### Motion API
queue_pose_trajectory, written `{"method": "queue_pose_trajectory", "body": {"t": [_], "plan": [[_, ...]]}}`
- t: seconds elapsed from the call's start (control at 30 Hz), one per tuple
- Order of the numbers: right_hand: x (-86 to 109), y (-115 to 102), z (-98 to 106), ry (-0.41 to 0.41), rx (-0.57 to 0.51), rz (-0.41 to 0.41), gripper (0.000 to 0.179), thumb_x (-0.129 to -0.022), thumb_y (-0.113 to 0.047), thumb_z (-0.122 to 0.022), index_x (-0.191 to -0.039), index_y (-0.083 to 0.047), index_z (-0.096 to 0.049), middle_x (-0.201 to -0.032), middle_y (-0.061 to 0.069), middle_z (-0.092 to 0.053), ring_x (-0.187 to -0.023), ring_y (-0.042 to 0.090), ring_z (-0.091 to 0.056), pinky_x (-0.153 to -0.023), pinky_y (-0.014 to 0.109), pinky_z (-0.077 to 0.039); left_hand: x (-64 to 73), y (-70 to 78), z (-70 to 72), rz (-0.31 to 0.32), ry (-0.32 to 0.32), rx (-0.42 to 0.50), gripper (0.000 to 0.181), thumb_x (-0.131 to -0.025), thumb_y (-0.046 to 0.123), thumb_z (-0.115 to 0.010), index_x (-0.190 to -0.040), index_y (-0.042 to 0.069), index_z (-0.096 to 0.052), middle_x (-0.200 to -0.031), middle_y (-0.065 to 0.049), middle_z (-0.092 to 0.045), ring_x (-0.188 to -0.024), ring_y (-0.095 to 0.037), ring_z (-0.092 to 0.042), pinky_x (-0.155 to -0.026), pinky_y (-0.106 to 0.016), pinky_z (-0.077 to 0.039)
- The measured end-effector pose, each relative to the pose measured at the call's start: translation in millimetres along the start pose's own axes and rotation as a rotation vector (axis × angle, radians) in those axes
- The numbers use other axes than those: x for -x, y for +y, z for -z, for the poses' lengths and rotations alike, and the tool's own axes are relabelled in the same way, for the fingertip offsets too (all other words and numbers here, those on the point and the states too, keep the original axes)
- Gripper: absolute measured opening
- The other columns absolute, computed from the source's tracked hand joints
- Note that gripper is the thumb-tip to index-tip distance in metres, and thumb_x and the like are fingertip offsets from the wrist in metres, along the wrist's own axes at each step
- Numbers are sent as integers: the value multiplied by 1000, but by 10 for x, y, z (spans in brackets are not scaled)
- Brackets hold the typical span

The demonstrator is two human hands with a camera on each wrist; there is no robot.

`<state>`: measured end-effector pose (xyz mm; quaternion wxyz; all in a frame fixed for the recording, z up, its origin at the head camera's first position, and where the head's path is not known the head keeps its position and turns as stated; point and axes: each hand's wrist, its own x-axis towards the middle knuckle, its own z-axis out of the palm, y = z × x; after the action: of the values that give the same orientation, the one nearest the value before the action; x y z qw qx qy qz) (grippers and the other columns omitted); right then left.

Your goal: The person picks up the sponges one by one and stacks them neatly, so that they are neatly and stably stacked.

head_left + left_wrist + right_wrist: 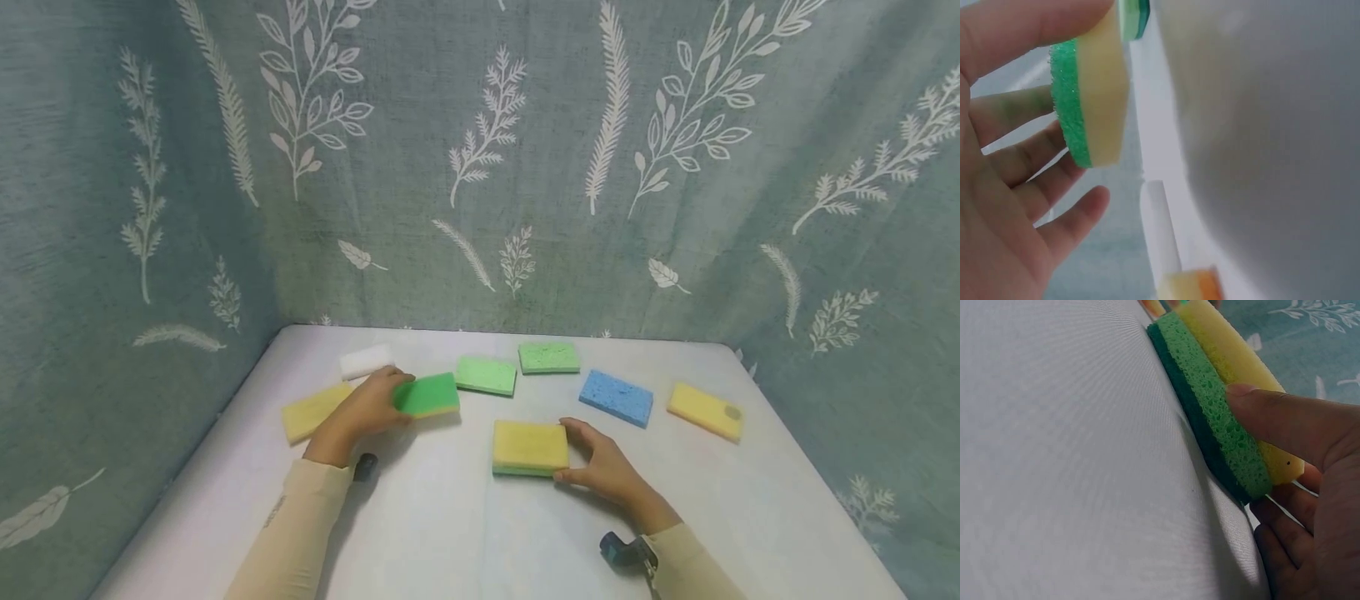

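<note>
My left hand pinches one end of a sponge with a green scouring face and a yellow foam body, held just above the white table. In the left wrist view, the thumb lies across one side of this sponge and the other fingers are behind it. My right hand grips the right end of a yellow sponge, which lies flat on a green sponge with a dark green underside. The right wrist view shows the thumb on the near side of this stack and fingers at its end.
A yellow sponge and a white one lie at the left. Two light green sponges sit at the back. Farther right are a blue sponge and another yellow sponge. Patterned curtains surround the table.
</note>
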<state>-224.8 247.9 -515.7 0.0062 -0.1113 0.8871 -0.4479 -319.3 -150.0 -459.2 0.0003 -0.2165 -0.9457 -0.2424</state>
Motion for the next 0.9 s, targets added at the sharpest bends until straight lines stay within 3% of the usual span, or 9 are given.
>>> {"method": "queue_pose_trajectory", "body": {"t": [0.27,0.53,0.77,0.9], "plan": [[15,24,-16,-20,-35,2,95,-68,-42,-88,-146,-12,-43,-148,7,-44,-140,28,-32,-113,50,-22,7,118,-78,-51,-21,12,71,-72,23,-87,-133,2,-58,-128,-13,-53,-118,-31,-51,-99,-47,-42],[0,58,-56,-20,-34,41,93,-69,-43,-87,-145,-12,-44,-147,7,-46,-139,28,-34,-113,49,-24,16,265,-119,-114,-26,19,72,-71,26,-88,-133,3,-58,-129,-12,-53,-119,-31,-51,-101,-47,-42],[-8,67,-19,-6,-35,38,93,-72,-42,-85,-148,-13,-40,-141,8,-52,-131,29,-45,-111,54,-25,1,466,-138,-164,-28,32,73,-72,29,-87,-134,5,-58,-129,-11,-55,-119,-27,-52,-102,-42,-41],[3,33,4,-8,-46,25,93,-72,-42,-85,-148,-13,-40,-140,9,-52,-130,31,-46,-111,57,-23,-8,545,-160,-164,-28,27,74,-72,30,-87,-135,5,-57,-128,-9,-55,-118,-26,-52,-101,-41,-42]]}}
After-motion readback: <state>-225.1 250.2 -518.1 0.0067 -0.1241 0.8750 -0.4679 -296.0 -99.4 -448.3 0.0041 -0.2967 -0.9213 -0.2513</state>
